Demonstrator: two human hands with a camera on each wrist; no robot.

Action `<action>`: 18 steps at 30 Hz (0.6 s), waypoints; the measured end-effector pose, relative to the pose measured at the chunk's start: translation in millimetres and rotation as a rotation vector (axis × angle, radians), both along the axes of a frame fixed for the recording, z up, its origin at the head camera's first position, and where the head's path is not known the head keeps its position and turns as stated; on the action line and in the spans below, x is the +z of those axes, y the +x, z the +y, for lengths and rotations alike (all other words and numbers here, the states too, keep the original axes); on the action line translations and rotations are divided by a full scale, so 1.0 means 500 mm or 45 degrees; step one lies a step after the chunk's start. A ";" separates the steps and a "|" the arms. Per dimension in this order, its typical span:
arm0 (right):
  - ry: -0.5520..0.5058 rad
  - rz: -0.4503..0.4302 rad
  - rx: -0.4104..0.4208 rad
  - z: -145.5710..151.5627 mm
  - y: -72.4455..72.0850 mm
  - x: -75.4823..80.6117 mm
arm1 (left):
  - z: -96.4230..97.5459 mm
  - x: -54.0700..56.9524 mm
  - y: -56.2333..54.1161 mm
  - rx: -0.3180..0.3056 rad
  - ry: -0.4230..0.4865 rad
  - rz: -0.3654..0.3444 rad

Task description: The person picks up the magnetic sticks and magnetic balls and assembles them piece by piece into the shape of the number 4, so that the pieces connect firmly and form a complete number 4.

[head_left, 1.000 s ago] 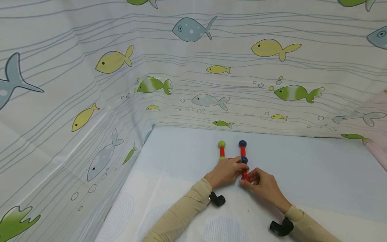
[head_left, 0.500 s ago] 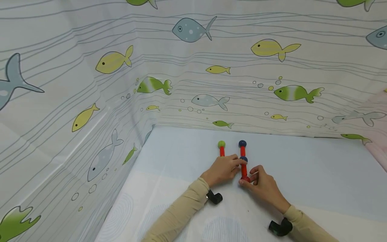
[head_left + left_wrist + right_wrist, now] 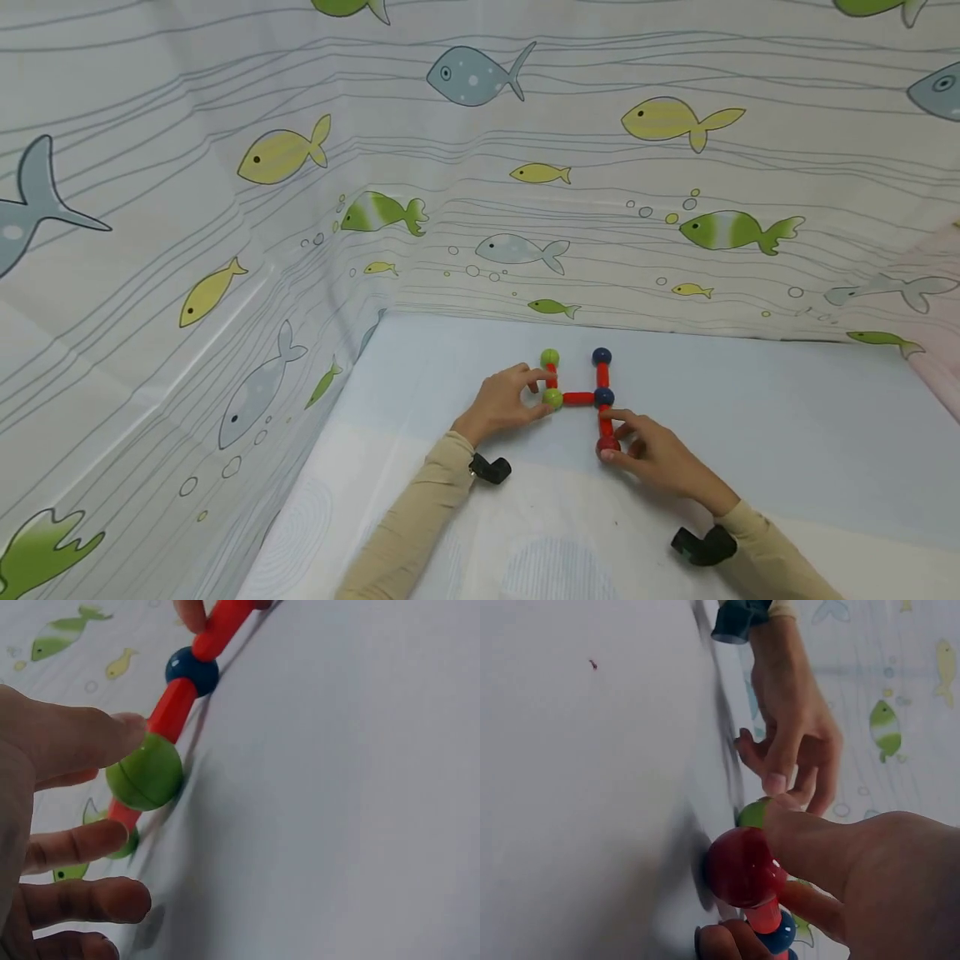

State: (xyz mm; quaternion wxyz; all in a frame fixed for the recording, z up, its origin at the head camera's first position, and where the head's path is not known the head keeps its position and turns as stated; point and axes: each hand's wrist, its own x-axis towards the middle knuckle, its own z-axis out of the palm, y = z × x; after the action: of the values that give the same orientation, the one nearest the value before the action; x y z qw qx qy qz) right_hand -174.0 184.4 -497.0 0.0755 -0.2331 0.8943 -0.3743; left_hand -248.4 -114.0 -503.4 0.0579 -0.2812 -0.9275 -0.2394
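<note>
A ball-and-stick building toy lies on the table, its red rods joining colored balls. A crossbar rod (image 3: 578,399) links the near green ball (image 3: 552,399) to the middle blue ball (image 3: 603,397). Beyond them are another green ball (image 3: 550,357) and a dark blue ball (image 3: 602,357), each at a rod's far end. My left hand (image 3: 498,404) holds the near green ball between thumb and index finger, the index reaching the rod behind it. With thumb and fingers, my right hand (image 3: 660,454) grips the red ball (image 3: 742,866) and its rod at the near right end.
A pale cloth (image 3: 750,417) covers the table. Fish-printed curtains (image 3: 450,133) rise behind and at the left. Black wrist cameras are strapped to the left wrist (image 3: 491,468) and right wrist (image 3: 703,546).
My left hand has moved left from the middle blue ball to the near green ball, uncovering the crossbar. My right hand stays at the red ball, its index finger now farther up the rod.
</note>
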 end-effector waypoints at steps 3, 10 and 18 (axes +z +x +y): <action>0.003 0.027 0.055 0.004 0.000 -0.002 | 0.005 -0.012 0.003 -0.040 0.000 -0.053; -0.036 0.105 0.164 0.005 -0.004 -0.004 | 0.008 -0.023 0.002 -0.030 -0.051 0.000; -0.061 0.068 0.173 0.010 -0.006 0.002 | 0.012 -0.022 -0.003 -0.032 -0.033 0.024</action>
State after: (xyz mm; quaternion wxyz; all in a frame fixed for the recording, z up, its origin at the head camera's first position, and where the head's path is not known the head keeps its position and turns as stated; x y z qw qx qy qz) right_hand -177.2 189.2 -495.8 0.0712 -0.3049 0.8689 -0.3834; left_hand -250.1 -108.0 -514.6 0.0600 -0.2960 -0.9263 -0.2255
